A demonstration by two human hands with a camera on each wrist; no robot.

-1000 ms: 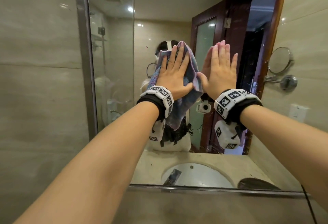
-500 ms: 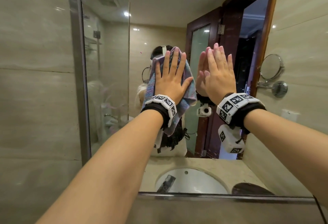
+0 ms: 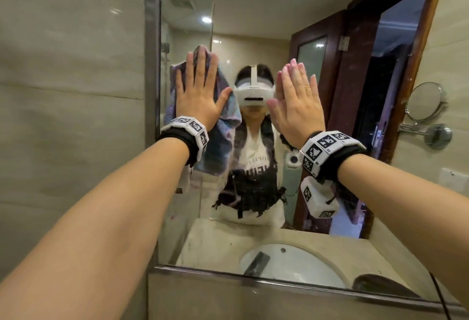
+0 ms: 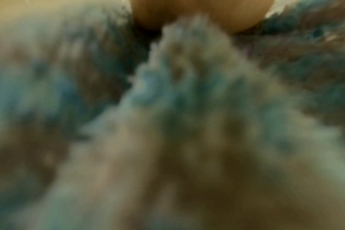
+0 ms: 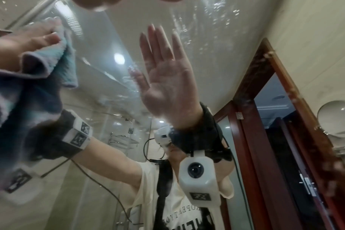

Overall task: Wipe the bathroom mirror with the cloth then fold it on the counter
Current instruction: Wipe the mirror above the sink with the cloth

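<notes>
1. The cloth (image 3: 223, 127) is seen pinned flat to the mirror (image 3: 256, 23) under the left hand (image 3: 200, 96), near the glass's left edge, beside the metal frame (image 3: 152, 66)

2. The left grip is shown spread: fingers straight and splayed, palm pressed onto the cloth, nothing pinched. In the left wrist view only blurred blue-grey pile is made out

3. The right hand (image 3: 297, 106) is laid bare on the glass just right of the cloth, fingers straight and close together; nothing is held by it. The two hands are kept apart, with the reflected headset (image 3: 253, 91) seen between them

4. The cloth's long axis is judged to run up and down: a top corner pokes above the left fingertips and the loose bulk hangs below the wrist, pointing down toward the bench (image 3: 220, 241). It lies directly under the left grip, so the left hand is the nearer one; the right hand stands to its right

5. Water spots are shown on the glass above the right hand (image 5: 165, 87) in the right wrist view, up and to the right of the cloth (image 5: 55, 62). The wipe is judged unfinished, and the coming stroke is thought to turn on that rightward, upward offset

6. Folding on the bench has not been begun
</notes>
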